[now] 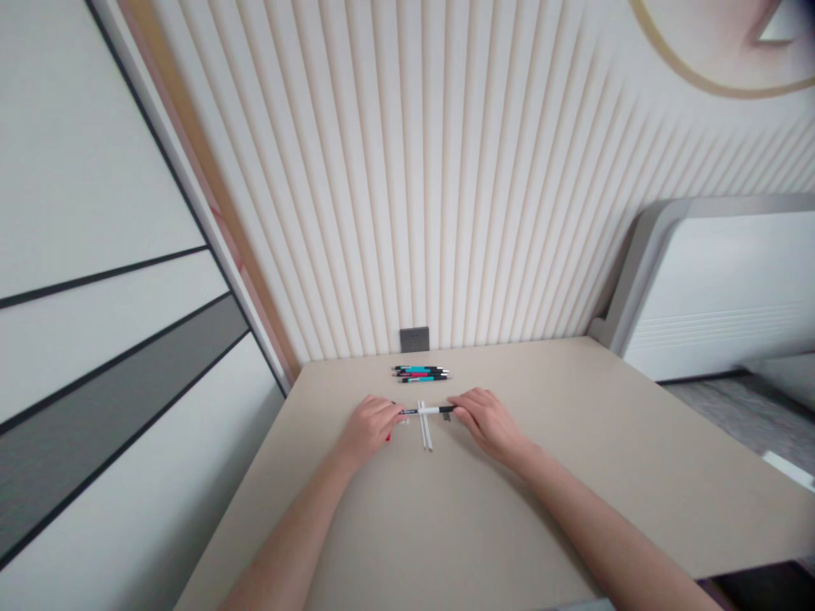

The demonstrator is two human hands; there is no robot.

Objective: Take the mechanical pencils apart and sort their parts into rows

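Note:
A black and white pen (433, 410) lies crosswise between my two hands, just above the table. My left hand (373, 420) pinches its dark left end, and my right hand (487, 417) pinches its black right end. Below the pen, two thin white sticks (426, 434), perhaps pen refills, rest side by side on the tabletop. Something small and red (388, 437) shows beside my left fingers, mostly hidden. Near my right fingertips are small dark pieces (446, 417), too small to name.
Several pens (421, 373) in blue, black and red lie in a row farther back on the beige table (541, 390). A dark wall socket (414, 339) sits behind them on the ribbed wall. A white cabinet (127, 407) stands left, a bed headboard (719, 280) right.

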